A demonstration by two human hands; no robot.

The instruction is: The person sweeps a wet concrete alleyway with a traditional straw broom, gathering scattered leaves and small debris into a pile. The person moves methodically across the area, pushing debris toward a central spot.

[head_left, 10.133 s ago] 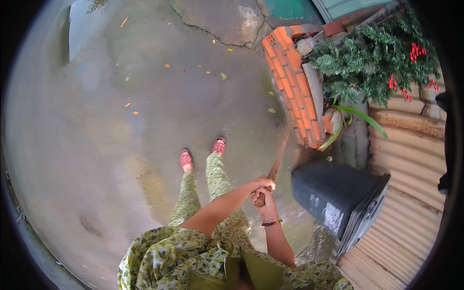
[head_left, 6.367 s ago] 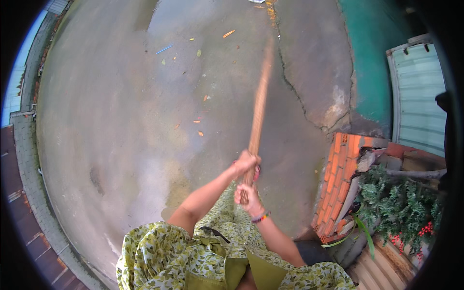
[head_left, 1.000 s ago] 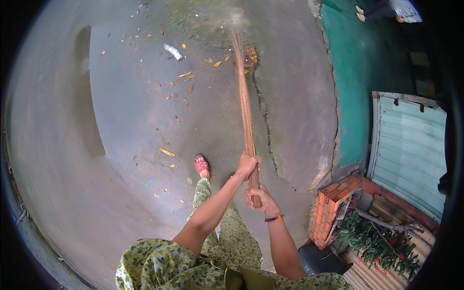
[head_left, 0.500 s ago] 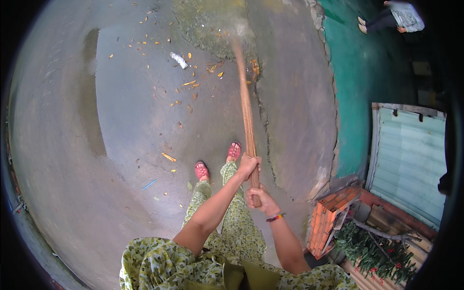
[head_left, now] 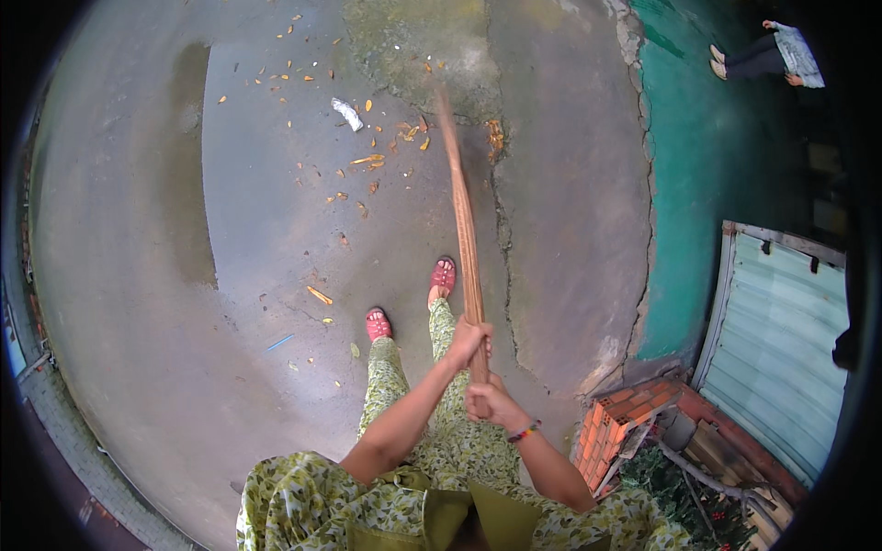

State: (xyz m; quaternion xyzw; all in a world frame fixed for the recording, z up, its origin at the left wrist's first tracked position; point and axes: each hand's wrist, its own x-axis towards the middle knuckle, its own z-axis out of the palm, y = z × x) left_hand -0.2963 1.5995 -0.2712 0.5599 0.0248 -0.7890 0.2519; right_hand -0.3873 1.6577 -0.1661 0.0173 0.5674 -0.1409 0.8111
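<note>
Both of my hands are wrapped round a long brown stick broom (head_left: 466,239). My left hand (head_left: 471,342) grips it higher up the bundle, and my right hand (head_left: 493,402) is closed round the near end. From there the broom slants forward over wet concrete, its far end smeared by motion. Beside that end lie scattered yellow-brown leaves (head_left: 367,161) and a crumpled white wrapper (head_left: 347,115). A small heap of orange-brown leaves (head_left: 495,140) sits by a crack to its right.
Red bricks (head_left: 611,427) are stacked at the lower right, near a pale corrugated metal sheet (head_left: 776,321) and a leafy green plant (head_left: 675,491). A person (head_left: 792,55) stands on green flooring (head_left: 684,275) at the far right. A blue strip (head_left: 281,342) lies left of my sandals.
The broom's far end has shifted a little left, toward the scattered leaves. Both hands have come slightly nearer my body, still gripping it. The whole view has also shifted slightly.
</note>
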